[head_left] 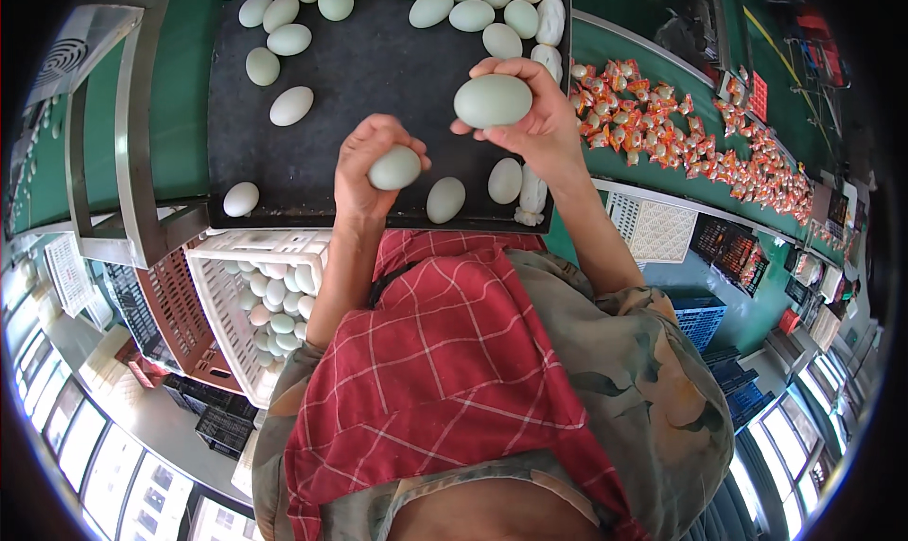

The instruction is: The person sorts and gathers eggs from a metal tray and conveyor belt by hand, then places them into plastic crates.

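Note:
Both of my hands are raised over a black tray (359,59), each with a pale green egg. My left hand (364,163) is closed around one egg (394,167), its fingers wrapped over the far side. In my right hand (539,115) a larger-looking egg (493,101) lies between thumb and fingers. Below, near the tray's front edge, rest two loose eggs, one pale green (445,200) and one by the right side (505,181). A whitish egg (241,199) lies at the front left corner, another (291,106) farther back. Several more eggs (430,8) are gathered along the far part.
White wrapped padding (546,63) lines the tray's right edge. A white plastic crate (222,323) full of eggs stands below left, beside a brown crate (184,314). A metal frame (132,134) rises at the left. Many orange-and-white packets (653,115) cover the green surface at right.

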